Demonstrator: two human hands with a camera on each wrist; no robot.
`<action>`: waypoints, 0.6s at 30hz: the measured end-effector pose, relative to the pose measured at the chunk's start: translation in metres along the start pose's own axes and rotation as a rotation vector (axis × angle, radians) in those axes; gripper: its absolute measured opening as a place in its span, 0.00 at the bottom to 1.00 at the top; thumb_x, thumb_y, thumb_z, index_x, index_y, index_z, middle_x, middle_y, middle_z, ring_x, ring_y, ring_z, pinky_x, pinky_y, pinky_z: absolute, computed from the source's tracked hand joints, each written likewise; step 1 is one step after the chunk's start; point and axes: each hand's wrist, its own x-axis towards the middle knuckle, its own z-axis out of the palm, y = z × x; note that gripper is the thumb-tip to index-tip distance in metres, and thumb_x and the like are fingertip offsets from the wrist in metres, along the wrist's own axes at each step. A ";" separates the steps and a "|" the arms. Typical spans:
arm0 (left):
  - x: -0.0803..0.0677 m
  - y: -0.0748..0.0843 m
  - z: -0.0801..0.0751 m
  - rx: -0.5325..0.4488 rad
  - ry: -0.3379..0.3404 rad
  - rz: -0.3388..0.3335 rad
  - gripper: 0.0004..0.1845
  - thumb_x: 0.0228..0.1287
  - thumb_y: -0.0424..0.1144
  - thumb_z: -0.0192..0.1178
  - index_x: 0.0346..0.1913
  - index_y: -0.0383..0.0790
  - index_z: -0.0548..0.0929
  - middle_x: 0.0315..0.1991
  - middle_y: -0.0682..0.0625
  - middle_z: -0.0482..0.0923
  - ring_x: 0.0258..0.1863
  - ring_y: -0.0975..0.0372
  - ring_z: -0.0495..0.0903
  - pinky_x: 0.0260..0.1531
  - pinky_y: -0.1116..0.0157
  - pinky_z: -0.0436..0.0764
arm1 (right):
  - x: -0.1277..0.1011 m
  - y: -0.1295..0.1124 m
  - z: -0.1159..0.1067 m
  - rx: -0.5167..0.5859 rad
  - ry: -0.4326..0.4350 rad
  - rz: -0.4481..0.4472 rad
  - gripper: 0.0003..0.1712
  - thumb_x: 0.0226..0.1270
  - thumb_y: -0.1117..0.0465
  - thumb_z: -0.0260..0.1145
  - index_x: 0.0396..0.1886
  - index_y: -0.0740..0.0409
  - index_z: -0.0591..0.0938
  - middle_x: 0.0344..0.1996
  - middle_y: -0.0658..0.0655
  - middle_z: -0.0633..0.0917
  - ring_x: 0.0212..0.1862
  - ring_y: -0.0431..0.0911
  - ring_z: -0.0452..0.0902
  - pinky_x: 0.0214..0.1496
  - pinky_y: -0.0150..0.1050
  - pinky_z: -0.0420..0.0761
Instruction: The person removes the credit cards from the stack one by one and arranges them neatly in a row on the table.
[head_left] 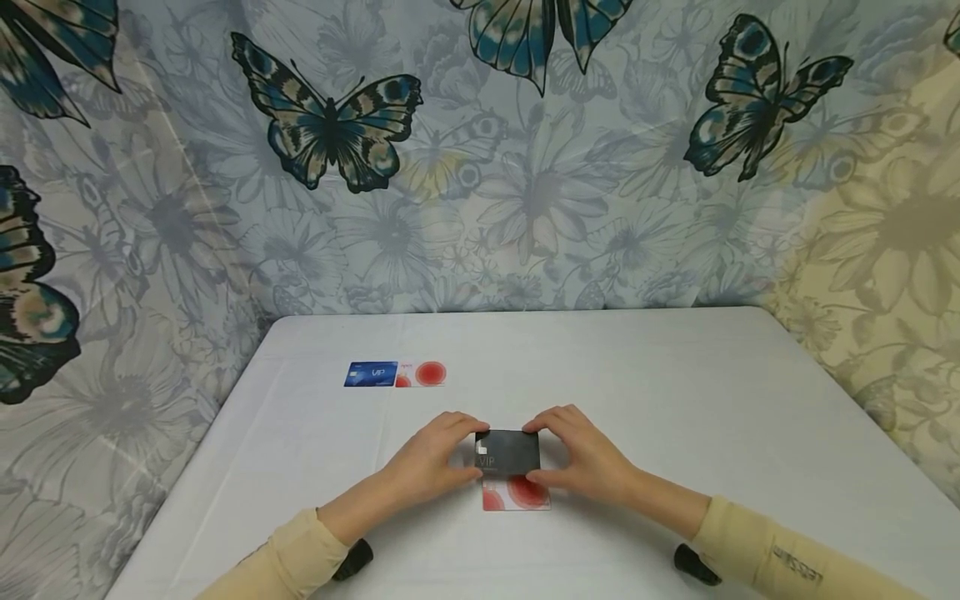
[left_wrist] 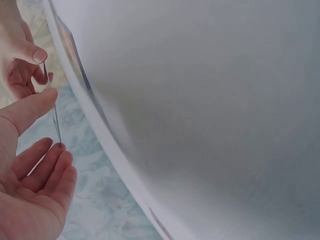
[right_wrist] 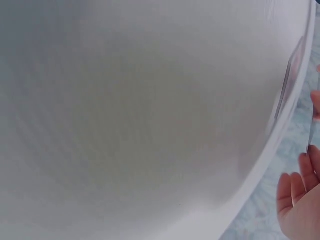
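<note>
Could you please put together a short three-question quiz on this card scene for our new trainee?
1. True or false: both hands hold the black card.
2. Which card lies right beside the blue card at the far left of the table? A) a green card B) a white card with a red circle C) a yellow card
3. Fill in: a red-and-white card lies on the table just ____ the black card, on the person's side.

Key: 1 true: left hand and right hand pinch its ends. 2 B. 3 below.

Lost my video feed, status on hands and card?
Left hand and right hand both pinch black card. Red-white card beneath. Nothing obstructing.
</note>
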 end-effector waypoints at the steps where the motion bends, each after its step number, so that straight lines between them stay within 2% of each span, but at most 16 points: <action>1: 0.001 -0.001 -0.001 0.000 0.003 0.001 0.29 0.54 0.38 0.74 0.60 0.39 0.78 0.54 0.52 0.77 0.56 0.60 0.74 0.57 0.61 0.76 | 0.002 0.000 0.000 -0.003 0.004 -0.001 0.30 0.48 0.50 0.80 0.52 0.46 0.79 0.49 0.40 0.79 0.53 0.39 0.68 0.54 0.43 0.77; 10: 0.008 -0.012 -0.005 0.016 0.057 0.049 0.29 0.52 0.37 0.75 0.58 0.37 0.79 0.53 0.50 0.78 0.55 0.59 0.74 0.56 0.60 0.76 | 0.016 0.004 -0.002 -0.034 0.004 0.003 0.31 0.48 0.50 0.81 0.53 0.46 0.79 0.49 0.40 0.79 0.55 0.39 0.68 0.54 0.43 0.78; 18: 0.016 -0.021 -0.009 0.017 0.047 0.016 0.28 0.54 0.38 0.73 0.59 0.38 0.78 0.54 0.49 0.77 0.56 0.58 0.74 0.58 0.57 0.74 | 0.031 0.013 -0.001 -0.047 0.004 -0.014 0.30 0.47 0.52 0.81 0.51 0.49 0.80 0.48 0.43 0.80 0.53 0.40 0.69 0.54 0.43 0.76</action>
